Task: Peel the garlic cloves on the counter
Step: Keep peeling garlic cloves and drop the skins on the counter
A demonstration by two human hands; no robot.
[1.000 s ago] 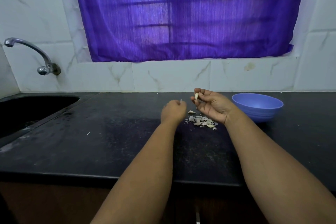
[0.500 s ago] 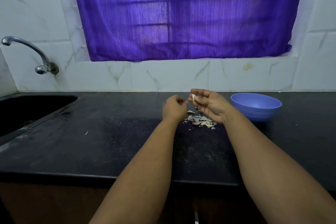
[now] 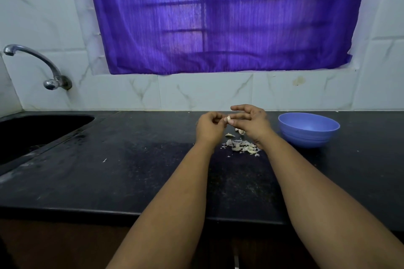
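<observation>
Both hands meet above a black table (image 3: 135,172). The right hand (image 3: 251,123) pinches a pale garlic clove (image 3: 228,119) at its fingertips, upper fingers spread; the left hand (image 3: 209,128) has curled fingers at the clove, seemingly picking skin. Below lie a heap of peelings (image 3: 242,146) and a few loose cloves (image 3: 240,131). A blue bowl (image 3: 308,130) sits right. Peeling looks underway; next likely calls for stripping remaining skin

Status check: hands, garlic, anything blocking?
Left hand and right hand both pinching one garlic clove above counter. Peels piled below. Nothing blocking.
</observation>
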